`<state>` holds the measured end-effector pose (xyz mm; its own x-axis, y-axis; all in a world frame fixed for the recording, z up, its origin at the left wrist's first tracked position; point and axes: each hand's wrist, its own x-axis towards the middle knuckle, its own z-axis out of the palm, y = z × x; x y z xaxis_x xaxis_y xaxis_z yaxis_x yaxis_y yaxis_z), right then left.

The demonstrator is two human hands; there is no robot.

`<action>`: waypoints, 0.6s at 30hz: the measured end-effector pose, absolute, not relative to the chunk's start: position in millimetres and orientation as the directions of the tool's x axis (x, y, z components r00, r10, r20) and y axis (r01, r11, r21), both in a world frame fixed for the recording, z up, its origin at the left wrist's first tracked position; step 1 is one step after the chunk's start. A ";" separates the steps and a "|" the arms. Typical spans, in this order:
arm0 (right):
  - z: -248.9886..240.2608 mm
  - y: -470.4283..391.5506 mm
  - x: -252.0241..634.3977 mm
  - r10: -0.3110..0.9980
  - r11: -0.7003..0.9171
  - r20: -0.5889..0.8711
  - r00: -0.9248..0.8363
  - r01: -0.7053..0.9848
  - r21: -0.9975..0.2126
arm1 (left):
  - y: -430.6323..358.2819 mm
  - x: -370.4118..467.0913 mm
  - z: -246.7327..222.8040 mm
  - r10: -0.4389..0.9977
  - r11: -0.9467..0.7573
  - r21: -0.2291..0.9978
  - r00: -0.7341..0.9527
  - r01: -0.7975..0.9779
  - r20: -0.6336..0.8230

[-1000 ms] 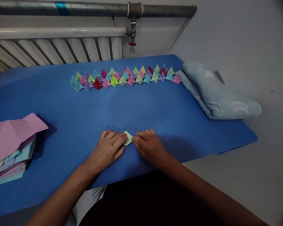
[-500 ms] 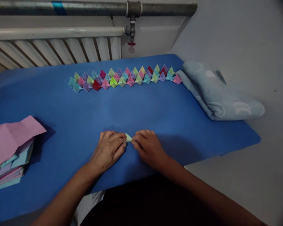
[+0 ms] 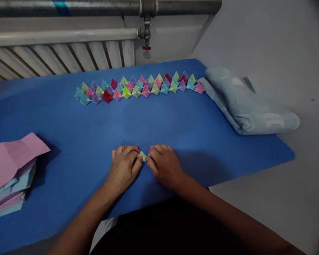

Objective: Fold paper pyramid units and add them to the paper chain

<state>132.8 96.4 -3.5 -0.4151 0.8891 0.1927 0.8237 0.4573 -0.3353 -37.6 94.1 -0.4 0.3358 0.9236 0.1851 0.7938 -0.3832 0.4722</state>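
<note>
A small pale green folded paper (image 3: 143, 156) lies between my two hands near the front of the blue table (image 3: 95, 124). My left hand (image 3: 124, 164) pinches its left end between thumb and fingers. On the opposite side, my right hand (image 3: 164, 164) grips the right end, fingers curled. Only the middle of the paper shows; the fingers cover both its ends. Farther back, several folded paper boats (image 3: 136, 92) in many colours stand in close, staggered rows.
To the left is a stack of coloured paper (image 3: 13, 191) with a creased pink sheet (image 3: 18, 150) on top. A folded light blue blanket (image 3: 244, 109) sits at the right. Behind the table are a radiator (image 3: 69, 55) and a valve (image 3: 146, 39).
My left fingers have drawn back and curled, so a different part of the green paper shows. My right hand has shifted slightly left. The view has tilted a little.
</note>
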 end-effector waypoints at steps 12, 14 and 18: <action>0.4 96.9 129.3 0.895 0.445 0.170 -0.412 0.841 -0.308 | 89.0 -48.0 -4.9 0.947 -0.318 0.538 0.231 0.781 0.224; 0.3 96.8 129.3 0.896 0.443 0.170 -0.410 0.845 -0.300 | 88.9 -48.9 -5.8 0.946 -0.319 0.526 0.235 0.788 0.222; 1.1 96.4 129.2 0.895 0.446 0.156 -0.417 0.848 -0.288 | 90.4 -49.0 -7.1 0.948 -0.315 0.514 0.234 0.798 0.217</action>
<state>129.2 96.4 1.1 -0.4174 0.8952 0.1561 0.8476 0.4455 -0.2884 -49.0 90.4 -7.1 0.2341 0.9478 0.2165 0.7982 -0.3145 0.5138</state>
